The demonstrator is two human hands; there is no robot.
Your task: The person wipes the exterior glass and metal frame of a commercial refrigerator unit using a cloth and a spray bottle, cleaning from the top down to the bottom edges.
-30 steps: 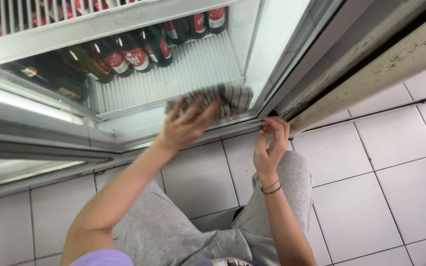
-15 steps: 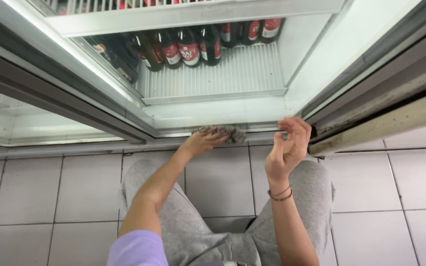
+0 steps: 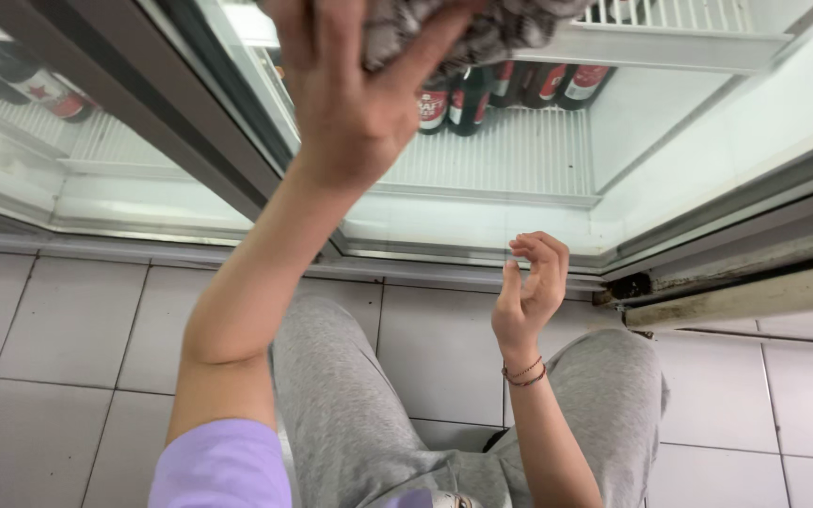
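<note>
- Head view: the left hand [image 3: 355, 89] is raised high at the top edge of the frame, its fingers [image 3: 425, 52] closed around a grey patterned cloth [image 3: 482, 23].
- The cloth bunches above and to the right of the palm; the thumb presses along its lower edge, and the other fingers are hidden behind or cut off by the frame.
- The cloth is held against the glass door [image 3: 519, 202] of a fridge [image 3: 708, 226], near the door's upper part.
- The right hand [image 3: 529, 287] hangs lower, just in front of the door's bottom edge, holding nothing; its fingers are loosely curled, narrow, with the tips near the thumb.
- A thin bracelet [image 3: 524, 373] circles the right wrist.
- Inside the fridge, dark bottles [image 3: 468, 103] with red labels lie on a white wire shelf [image 3: 510, 155]; more bottles [image 3: 35, 85] show behind the left pane.
- Below, grey trousers [image 3: 350, 414] over a pale tiled floor [image 3: 68, 320].
</note>
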